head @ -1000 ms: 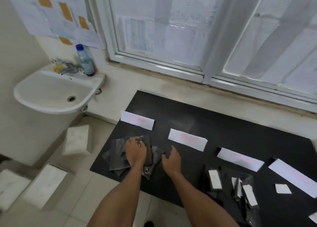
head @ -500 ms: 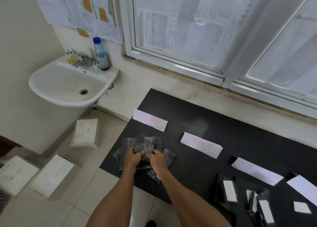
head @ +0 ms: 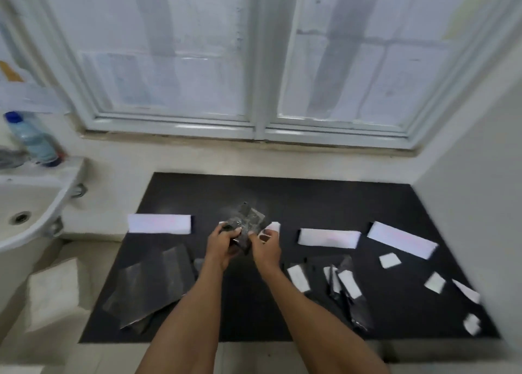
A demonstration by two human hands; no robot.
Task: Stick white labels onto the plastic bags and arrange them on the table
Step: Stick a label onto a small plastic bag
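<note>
Bag [head: 248, 222]: light, floppy, probably slick.
Left grip [head: 224, 242]: clamped round its lower corner.
Right grip [head: 265, 242]: pinching its edge, over counter [head: 282, 198].
Hold: edges, face flat.

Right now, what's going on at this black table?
A person holds one small plastic bag in both hands, left hand and right hand, over the black table. A pile of clear bags lies at the left. The bags with white labels lie at the right, with loose labels beyond them. Further back, long white paper strips lie in a row.
</note>
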